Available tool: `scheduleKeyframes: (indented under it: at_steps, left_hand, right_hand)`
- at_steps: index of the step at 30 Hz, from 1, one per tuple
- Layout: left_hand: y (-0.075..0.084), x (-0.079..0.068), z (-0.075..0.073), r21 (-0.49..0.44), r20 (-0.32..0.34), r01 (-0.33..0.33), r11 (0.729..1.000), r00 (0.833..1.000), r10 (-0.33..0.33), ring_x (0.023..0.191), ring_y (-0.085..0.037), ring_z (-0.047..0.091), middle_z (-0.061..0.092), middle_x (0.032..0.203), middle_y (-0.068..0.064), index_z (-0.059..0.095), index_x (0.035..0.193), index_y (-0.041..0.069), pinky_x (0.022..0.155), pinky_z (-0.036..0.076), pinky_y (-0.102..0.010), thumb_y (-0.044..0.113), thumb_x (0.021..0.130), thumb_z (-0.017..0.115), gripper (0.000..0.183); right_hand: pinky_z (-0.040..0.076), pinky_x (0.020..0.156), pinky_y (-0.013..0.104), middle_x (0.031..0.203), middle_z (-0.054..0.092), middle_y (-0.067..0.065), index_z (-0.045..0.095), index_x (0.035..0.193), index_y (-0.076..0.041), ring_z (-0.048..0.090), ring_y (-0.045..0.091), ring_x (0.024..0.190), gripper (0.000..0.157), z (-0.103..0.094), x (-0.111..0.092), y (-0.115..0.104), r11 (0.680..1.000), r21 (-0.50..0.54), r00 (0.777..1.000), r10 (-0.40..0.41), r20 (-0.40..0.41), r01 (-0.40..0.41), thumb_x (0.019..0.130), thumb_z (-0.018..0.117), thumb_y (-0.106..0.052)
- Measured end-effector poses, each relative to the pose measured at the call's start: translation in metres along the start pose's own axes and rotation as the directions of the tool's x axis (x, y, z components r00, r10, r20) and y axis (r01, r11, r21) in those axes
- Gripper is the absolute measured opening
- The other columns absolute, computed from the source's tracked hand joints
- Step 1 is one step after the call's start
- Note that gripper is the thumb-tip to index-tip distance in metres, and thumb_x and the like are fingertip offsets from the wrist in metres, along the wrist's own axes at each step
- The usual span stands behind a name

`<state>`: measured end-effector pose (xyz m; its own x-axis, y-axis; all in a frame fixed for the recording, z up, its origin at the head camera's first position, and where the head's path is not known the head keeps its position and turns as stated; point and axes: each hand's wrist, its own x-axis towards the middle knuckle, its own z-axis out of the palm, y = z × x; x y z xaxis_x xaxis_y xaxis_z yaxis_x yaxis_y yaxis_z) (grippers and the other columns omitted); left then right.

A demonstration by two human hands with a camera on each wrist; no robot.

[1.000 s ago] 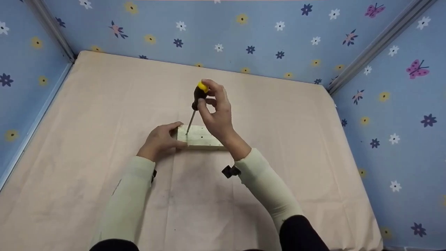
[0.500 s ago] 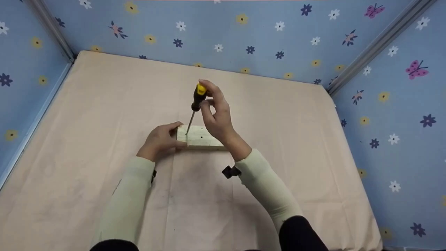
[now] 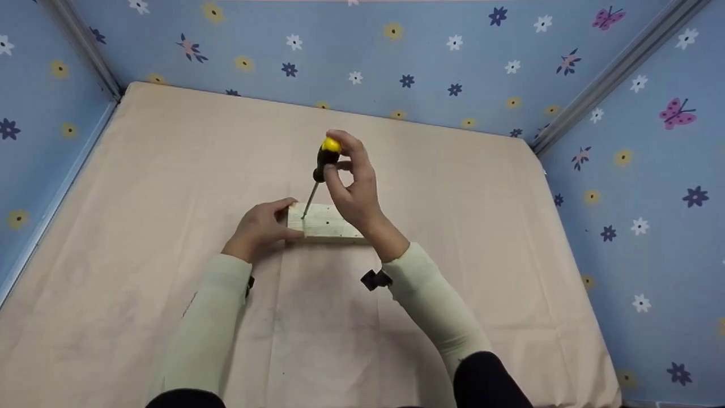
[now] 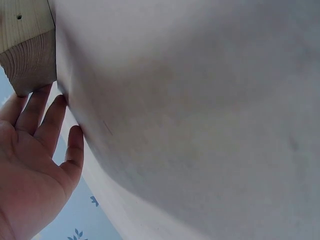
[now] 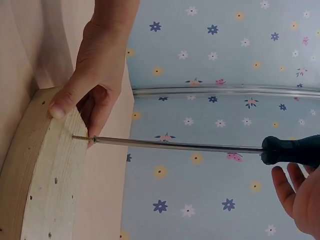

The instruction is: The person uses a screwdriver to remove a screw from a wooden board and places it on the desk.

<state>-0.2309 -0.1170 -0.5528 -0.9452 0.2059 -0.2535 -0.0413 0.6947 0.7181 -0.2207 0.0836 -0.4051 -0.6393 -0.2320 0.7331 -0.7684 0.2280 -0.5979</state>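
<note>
Since half a second ago, the screwdriver [image 3: 319, 174] has tipped its handle slightly toward three o'clock; the block and left hand look unmoved to me. I have the right hand [image 3: 357, 187] pinching the handle between thumb and fingers, one fingertip at its yellow end. From there the black grip narrows to a slim metal shaft running down toward seven o'clock, its tip at the head of a thin screw [image 5: 81, 137] standing partly out of the wood. I have the left hand [image 3: 261, 226] gripping the block [image 3: 325, 221] at its nine o'clock end, thumb on the near side, fingers on the far side. I see pale, grained wood dotted with small dark holes, and a browner end face. It lies on the cloth [image 3: 328, 323], which spreads wide toward three, six and nine o'clock; toward twelve, its edge runs along a flowered blue wall [image 3: 340, 51]. One pale sleeve [image 3: 439, 306] reaches in from five o'clock.
</note>
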Motion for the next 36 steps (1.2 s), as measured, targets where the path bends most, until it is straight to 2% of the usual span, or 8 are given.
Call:
scheduleKeyframes:
  at_steps: [5,9,13,17,21,24,29,36]
  left_hand:
    - [0.0001,0.0004,0.0002,-0.011,0.003,0.004,1.0,1.0,-0.004,0.134,-0.026,0.044,0.05,0.144,-0.006,0.049,0.142,0.027,0.112,0.034,-0.045,0.051,0.064,0.084,0.089]
    - [0.0003,0.0005,0.0001,-0.024,0.008,0.007,1.0,1.0,-0.007,0.135,-0.025,0.043,0.049,0.145,-0.005,0.049,0.141,0.028,0.113,0.034,-0.045,0.049,0.064,0.084,0.087]
    - [-0.0003,0.0014,0.0004,-0.01,0.006,-0.001,1.0,1.0,0.002,0.134,-0.025,0.044,0.05,0.144,-0.005,0.05,0.141,0.028,0.112,0.034,-0.045,0.05,0.065,0.083,0.086]
    - [-0.0004,0.002,0.0011,-0.003,0.0,-0.005,1.0,1.0,0.005,0.133,-0.026,0.045,0.051,0.143,-0.006,0.051,0.14,0.027,0.112,0.034,-0.046,0.049,0.065,0.083,0.085]
    - [0.0002,0.001,0.0011,0.004,0.002,0.002,1.0,1.0,-0.002,0.133,-0.027,0.045,0.051,0.143,-0.007,0.05,0.141,0.026,0.112,0.034,-0.046,0.05,0.066,0.083,0.085]
    - [0.0004,0.0008,0.0011,0.013,0.007,0.009,1.0,1.0,-0.009,0.135,-0.027,0.043,0.049,0.145,-0.007,0.049,0.142,0.027,0.113,0.033,-0.046,0.051,0.065,0.082,0.087]
    - [-0.0015,-0.0001,0.0008,0.011,0.004,0.007,1.0,1.0,-0.007,0.135,-0.027,0.043,0.048,0.146,-0.007,0.047,0.144,0.026,0.113,0.033,-0.046,0.05,0.065,0.083,0.09]
    - [-0.0011,-0.0006,0.0016,-0.012,0.008,0.003,1.0,1.0,-0.003,0.136,-0.026,0.042,0.047,0.147,-0.005,0.047,0.144,0.027,0.114,0.032,-0.046,0.048,0.067,0.082,0.087]
  right_hand:
    - [0.053,0.075,0.03,0.11,0.049,0.013,0.051,0.129,-0.007,0.055,0.02,0.094,0.048,-0.0019,-0.0007,0.0003,0.996,-0.087,1.0,-0.01,-0.021,0.008,0.088,0.071,-0.02]
    - [0.054,0.075,0.029,0.112,0.059,0.016,0.045,0.133,-0.003,0.06,0.02,0.095,0.049,-0.0025,-0.001,0.0013,0.998,-0.067,0.999,-0.022,-0.026,0.02,0.09,0.066,-0.011]
    - [0.055,0.074,0.029,0.12,0.058,0.019,0.043,0.134,-0.001,0.062,0.022,0.099,0.046,-0.0023,-0.0007,0.0023,0.999,-0.032,1.0,-0.023,-0.017,0.022,0.091,0.057,-0.001]
    - [0.054,0.074,0.029,0.122,0.05,0.016,0.048,0.133,-0.005,0.057,0.02,0.1,0.046,-0.0029,-0.0004,0.0015,0.998,-0.068,1.0,-0.009,-0.015,0.008,0.09,0.063,-0.01]
    - [0.052,0.071,0.029,0.111,0.049,0.013,0.053,0.13,-0.008,0.054,0.019,0.094,0.048,-0.0034,0.0,0.0002,0.994,-0.112,0.999,-0.008,-0.038,0.004,0.088,0.071,-0.022]
    - [0.053,0.07,0.029,0.107,0.052,0.013,0.052,0.13,-0.005,0.056,0.02,0.092,0.042,-0.003,0.0002,0.0001,0.993,-0.117,0.999,-0.026,-0.032,0.022,0.091,0.065,-0.015]
    - [0.052,0.071,0.028,0.115,0.053,0.017,0.048,0.133,-0.003,0.056,0.021,0.094,0.04,-0.0014,-0.0005,-0.0007,0.996,-0.079,0.999,-0.033,0.007,0.034,0.093,0.05,0.001]
    - [0.052,0.071,0.033,0.112,0.048,0.016,0.053,0.129,-0.005,0.053,0.021,0.091,0.038,-0.0014,0.0002,0.0008,0.997,-0.065,0.999,-0.037,-0.011,0.036,0.093,0.063,-0.012]
